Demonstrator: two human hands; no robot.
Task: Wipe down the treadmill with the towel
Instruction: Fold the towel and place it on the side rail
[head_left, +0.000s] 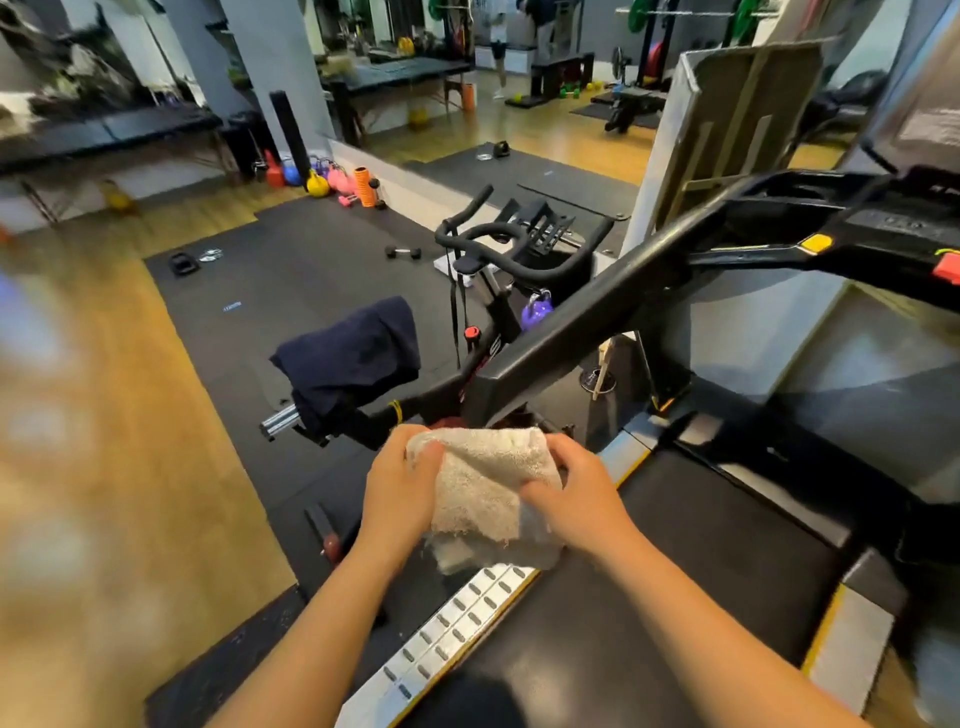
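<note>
The recessed tray in the console (831, 223) was too dark to tell its contents. The left hand (400, 483) gripped the far left corner of the towel (488, 488), thumb laid over the top and fingers curled out of sight beneath. The right hand (576, 499) gripped the right edge, fingers curled narrowly around it and thumb pressed onto the upper face. The towel, beige and folded in layers, was held between both hands above the ribbed side rail (457, 639) and the left edge of the treadmill belt (675, 597). Its folded edge lay farthest from the person; its long axis ran back toward the person, with the frayed lower ends hanging just above the rail. The treadmill's long axis ran from lower left to the console at upper right. An exercise bike (519, 249) stood just beside the treadmill, a dark cloth (353, 353) draped over its saddle.
</note>
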